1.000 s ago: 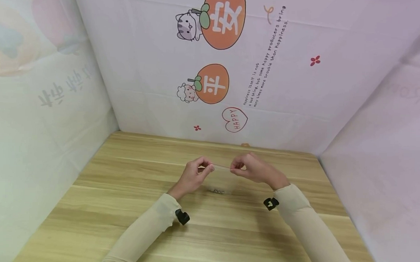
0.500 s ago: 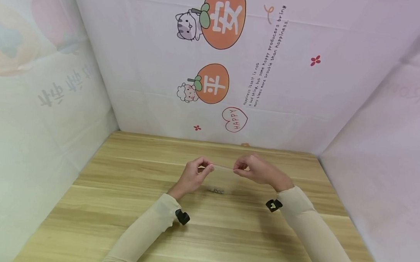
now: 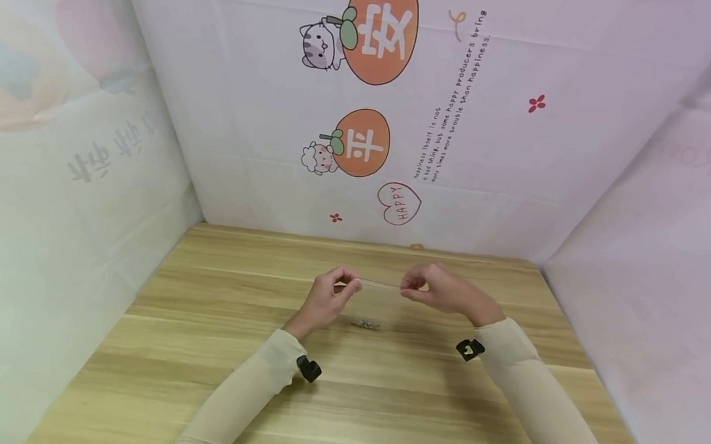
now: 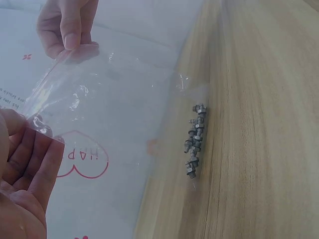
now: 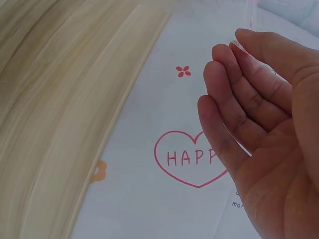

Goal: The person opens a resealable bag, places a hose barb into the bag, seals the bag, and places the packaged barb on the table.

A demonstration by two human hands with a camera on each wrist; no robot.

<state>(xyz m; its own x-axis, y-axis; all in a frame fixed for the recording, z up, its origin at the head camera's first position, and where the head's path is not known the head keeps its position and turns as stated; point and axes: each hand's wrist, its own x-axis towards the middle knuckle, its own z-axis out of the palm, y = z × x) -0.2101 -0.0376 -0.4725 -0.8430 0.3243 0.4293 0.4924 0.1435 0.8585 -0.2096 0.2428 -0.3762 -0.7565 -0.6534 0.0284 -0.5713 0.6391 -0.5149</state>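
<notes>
A clear plastic zip bag (image 4: 119, 94) hangs between my two hands, its reddish top edge stretched nearly level. Several small grey metal fittings (image 4: 195, 142) lie in a row at the bag's bottom. My left hand (image 3: 323, 299) pinches the left end of the top edge between thumb and fingers. At the right end my right hand (image 3: 441, 290) pinches the same edge. In the right wrist view, that hand's thumb and index finger come together at the top, the other fingers loosely bent. Whether the bag's mouth is sealed, I cannot tell.
A wood-grain table (image 3: 349, 405) lies beneath both hands. Behind it rises a white printed cloth wall (image 3: 247, 114), with further cloth walls at left and right. Each sleeve cuff carries a small black device, one of them the left wrist camera (image 3: 309, 369).
My right hand has moved a little to the right along the bag's top edge, widening the span between the hands. My left hand has stayed in place.
</notes>
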